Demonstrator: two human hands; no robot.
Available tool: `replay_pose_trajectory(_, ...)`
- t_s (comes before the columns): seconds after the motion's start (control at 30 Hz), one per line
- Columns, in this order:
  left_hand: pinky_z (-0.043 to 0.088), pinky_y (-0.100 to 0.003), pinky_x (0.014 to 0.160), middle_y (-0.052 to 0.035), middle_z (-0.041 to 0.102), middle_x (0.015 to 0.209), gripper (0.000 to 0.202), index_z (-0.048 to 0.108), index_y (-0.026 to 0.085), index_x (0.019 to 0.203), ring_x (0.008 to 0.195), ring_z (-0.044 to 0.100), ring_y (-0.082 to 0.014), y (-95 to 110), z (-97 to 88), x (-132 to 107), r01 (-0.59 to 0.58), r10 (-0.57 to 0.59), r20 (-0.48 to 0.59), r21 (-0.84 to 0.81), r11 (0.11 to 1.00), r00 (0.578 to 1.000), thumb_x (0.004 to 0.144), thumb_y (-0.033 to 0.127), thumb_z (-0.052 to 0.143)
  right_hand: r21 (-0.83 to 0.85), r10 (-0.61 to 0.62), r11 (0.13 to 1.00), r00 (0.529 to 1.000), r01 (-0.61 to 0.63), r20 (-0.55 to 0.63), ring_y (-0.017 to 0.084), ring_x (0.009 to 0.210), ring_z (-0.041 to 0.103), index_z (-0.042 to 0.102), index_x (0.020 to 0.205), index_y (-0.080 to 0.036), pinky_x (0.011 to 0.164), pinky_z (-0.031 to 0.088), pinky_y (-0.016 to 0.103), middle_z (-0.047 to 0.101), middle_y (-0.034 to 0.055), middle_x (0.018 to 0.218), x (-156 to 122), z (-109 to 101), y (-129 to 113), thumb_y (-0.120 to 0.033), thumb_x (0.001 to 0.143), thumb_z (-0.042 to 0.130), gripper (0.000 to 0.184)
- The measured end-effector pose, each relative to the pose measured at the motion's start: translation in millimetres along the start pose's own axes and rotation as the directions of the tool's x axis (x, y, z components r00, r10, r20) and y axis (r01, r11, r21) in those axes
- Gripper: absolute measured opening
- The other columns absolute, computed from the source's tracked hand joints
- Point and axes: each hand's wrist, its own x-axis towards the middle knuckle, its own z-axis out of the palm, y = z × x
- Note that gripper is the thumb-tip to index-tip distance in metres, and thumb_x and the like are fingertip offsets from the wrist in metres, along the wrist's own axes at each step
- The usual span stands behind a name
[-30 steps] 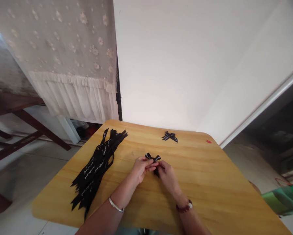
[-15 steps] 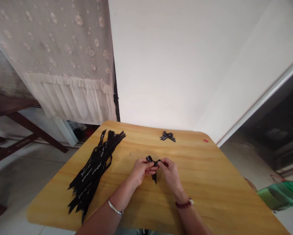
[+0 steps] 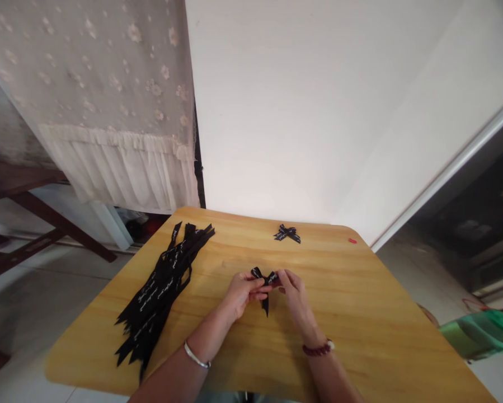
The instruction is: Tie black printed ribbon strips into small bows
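Note:
Over the middle of the wooden table, a black ribbon bow (image 3: 265, 278) with white lettering is held between both hands. My left hand (image 3: 245, 291) pinches it near the knot, thumb on top. With thumb and fingers, my right hand (image 3: 291, 285) grips the bow's right loop. One tail hangs down below the fingers; the other tail is mostly hidden. Behind my hands, a finished-looking black bow (image 3: 287, 233) lies flat near the table's far edge. To the left spreads a pile of black printed ribbons (image 3: 163, 291) with pointed ends.
The wooden table (image 3: 360, 324) has rounded corners and meets a white wall (image 3: 268, 112) at the back. A small red object (image 3: 352, 240) lies at the far right corner. A lace curtain (image 3: 121, 101) hangs at left; a green bag-like thing (image 3: 482, 336) is at right.
My right hand has shifted slightly to the right, and the bow's right loop now shows drawn out wider. My left hand keeps its pinch.

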Motion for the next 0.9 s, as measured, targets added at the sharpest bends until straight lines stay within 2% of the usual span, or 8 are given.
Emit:
replay_pose_trajectory(0.1,0.05,-0.019,0.047,-0.0105,0.068,0.072,0.006,0.06,0.008,0.07,0.064,0.064,-0.0171,1.2,-2.3,3.1,-0.047,0.041,-0.075,-0.08,0.996,0.996,0.065,0.009,0.061,-0.001,0.031,1.0,0.999,-0.031,0.026,0.016,0.06,0.056,0.058,0.066,-0.014,0.056,0.04,0.024,0.062,0.0056,0.066,-1.8,1.4,-2.1,-0.051,0.074,0.041,0.041)
replay_pose_trajectory(0.17,0.048,-0.018,0.043,-0.0093,0.067,0.071,0.005,0.059,0.008,0.068,0.058,0.064,-0.0151,2.1,-4.2,4.7,-0.076,0.064,-0.107,-0.11,0.991,0.992,0.064,0.01,0.062,-0.035,0.019,0.999,0.997,-0.016,0.073,0.015,0.06,0.054,0.058,0.066,-0.014,0.055,0.039,0.024,0.06,0.0049,0.064,-3.2,3.6,-2.2,-0.05,0.074,0.042,0.041)
replay_pose_trajectory(0.33,0.041,-0.015,0.031,-0.0061,0.065,0.06,0.009,0.06,0.007,0.069,0.037,0.055,-0.0089,3.5,-4.6,3.2,-0.097,0.092,-0.074,-0.061,0.993,0.993,0.064,0.015,0.062,-0.103,-0.067,0.99,0.973,0.091,0.219,0.011,0.05,0.044,0.053,0.058,-0.015,0.047,0.033,0.021,0.05,-0.0016,0.053,-4.8,9.7,6.2,-0.041,0.071,0.051,0.029)
replay_pose_trajectory(0.6,0.038,-0.014,0.029,-0.0037,0.063,0.055,0.007,0.058,0.008,0.065,0.038,0.056,-0.0095,5.5,-0.4,1.2,-0.098,0.086,-0.131,-0.085,0.992,0.988,0.063,0.013,0.063,-0.135,-0.077,0.985,0.971,0.11,0.224,0.009,0.045,0.036,0.047,0.054,-0.017,0.042,0.028,0.02,0.04,-0.0048,0.048,-2.2,9.8,16.9,-0.035,0.072,0.05,0.025)
replay_pose_trajectory(0.9,0.038,-0.014,0.028,-0.0012,0.06,0.05,0.007,0.055,0.01,0.063,0.037,0.056,-0.0098,5.6,0.3,3.0,-0.099,0.078,-0.174,-0.12,0.988,0.982,0.063,0.011,0.062,-0.184,-0.088,0.975,0.974,0.128,0.208,0.009,0.045,0.036,0.045,0.053,-0.018,0.042,0.028,0.02,0.04,-0.0047,0.047,-3.1,9.2,15.5,-0.033,0.072,0.048,0.025)
